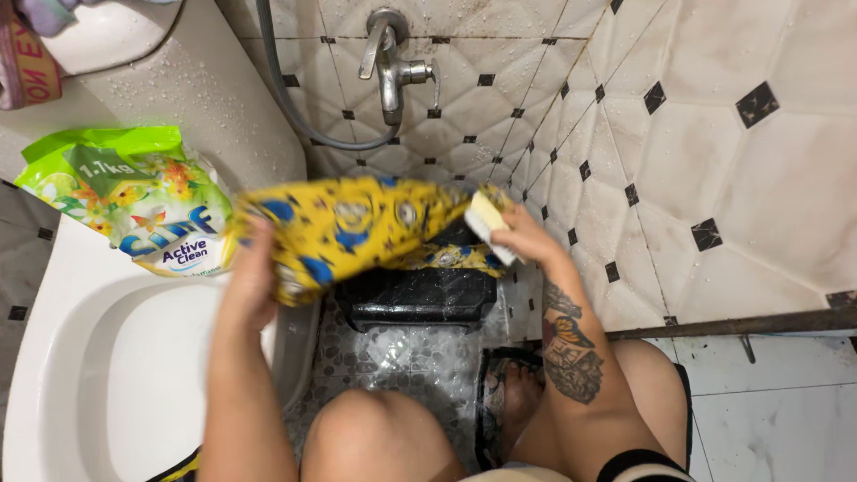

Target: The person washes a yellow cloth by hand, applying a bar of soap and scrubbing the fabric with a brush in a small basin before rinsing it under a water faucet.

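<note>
My left hand grips the left end of a yellow cloth with blue cartoon prints, holding it stretched and lifted over a black plastic stool. My right hand holds a pale scrubbing brush against the cloth's right end. Part of the cloth droops onto the stool top. The cloth is motion-blurred at its left side.
A green and white detergent bag rests on the rim of a white toilet bowl at left. A metal tap with a grey hose is on the tiled wall. My knees and a sandalled foot are on the wet pebble floor.
</note>
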